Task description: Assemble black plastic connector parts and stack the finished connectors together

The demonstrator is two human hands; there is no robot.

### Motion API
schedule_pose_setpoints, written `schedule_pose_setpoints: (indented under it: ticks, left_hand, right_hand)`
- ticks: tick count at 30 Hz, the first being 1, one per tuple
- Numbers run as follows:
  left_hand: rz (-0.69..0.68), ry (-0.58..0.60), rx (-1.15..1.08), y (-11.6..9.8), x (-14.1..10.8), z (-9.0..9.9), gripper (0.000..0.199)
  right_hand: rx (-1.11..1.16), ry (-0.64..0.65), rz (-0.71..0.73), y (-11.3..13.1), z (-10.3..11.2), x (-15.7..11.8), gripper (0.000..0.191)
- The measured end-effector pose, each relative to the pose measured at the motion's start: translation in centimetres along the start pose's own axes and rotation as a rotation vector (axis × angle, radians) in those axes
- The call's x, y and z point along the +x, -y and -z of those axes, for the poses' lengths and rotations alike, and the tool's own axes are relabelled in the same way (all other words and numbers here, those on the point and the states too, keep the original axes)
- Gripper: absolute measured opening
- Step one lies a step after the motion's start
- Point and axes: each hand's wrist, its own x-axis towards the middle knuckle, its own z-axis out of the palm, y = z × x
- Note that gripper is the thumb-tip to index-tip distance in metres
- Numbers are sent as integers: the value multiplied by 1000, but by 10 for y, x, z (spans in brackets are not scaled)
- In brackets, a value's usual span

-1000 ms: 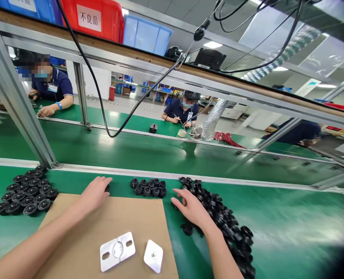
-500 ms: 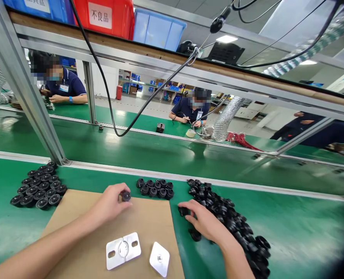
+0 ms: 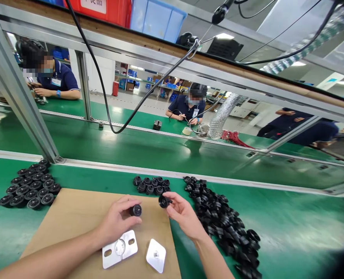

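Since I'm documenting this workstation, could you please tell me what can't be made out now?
In the head view:
Black cylindrical part in the left hand: its gripped side, which the hand hides.
Silver slotted plate: some of its far edge, behind the left hand.
Heap of black plastic parts: exact count, as they overlap.
Red plastic bin: its top, cut off by the upper edge.

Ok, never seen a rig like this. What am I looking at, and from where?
No machine here: a person works bare-handed, and a camera worn on the head looks forward and down.

The left hand holds a round black part; the right hand holds a black cup-like part.

Below are a slotted metal plate and a diamond-shaped metal plate, both on a cardboard sheet. Around it, on the green bench, sit neat rows of black discs, a small black cluster and a loose black heap.
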Motion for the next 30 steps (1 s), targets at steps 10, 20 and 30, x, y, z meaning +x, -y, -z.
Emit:
schedule_pose_setpoints:
  ticks: [10,20,30]
  left_hand:
    - [131,-5,-138,7,1,-1,40]
    - [-6,79,-90,3,3,0,35]
    - [-80,116,-16,5,1,0,35]
  right_hand:
    - [-410,-60,160,1,-44,-15,26]
    - [-512,15,299,1,-53,-16,23]
    - [-647,78,479,0,-50,-15,35]
